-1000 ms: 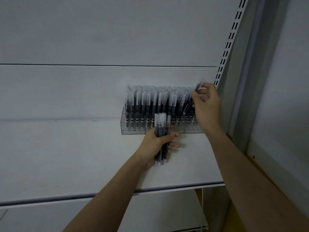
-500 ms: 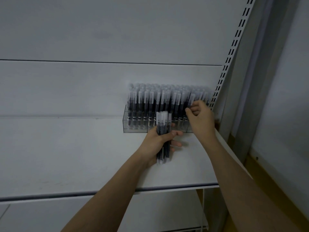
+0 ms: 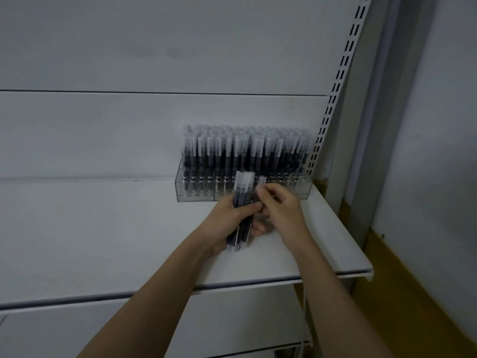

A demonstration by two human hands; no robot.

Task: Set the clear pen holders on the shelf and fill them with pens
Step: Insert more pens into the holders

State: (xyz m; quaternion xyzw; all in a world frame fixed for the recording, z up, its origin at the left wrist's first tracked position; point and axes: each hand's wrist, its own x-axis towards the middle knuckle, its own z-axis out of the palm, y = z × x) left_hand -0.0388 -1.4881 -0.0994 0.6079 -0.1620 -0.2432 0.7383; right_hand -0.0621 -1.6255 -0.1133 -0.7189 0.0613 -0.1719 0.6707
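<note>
A shop, by the look of it: white display shelf (image 3: 103,228), slotted upright (image 3: 335,81), rows of identical pens (image 3: 245,151) stocked beyond the hands.

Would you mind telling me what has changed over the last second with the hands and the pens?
The right hand left the far right of the pen holders, where it seated a pen, came back to the bundle of pens and now pinches one. The left hand still grips the bundle; the holders have not moved on the shelf.
</note>
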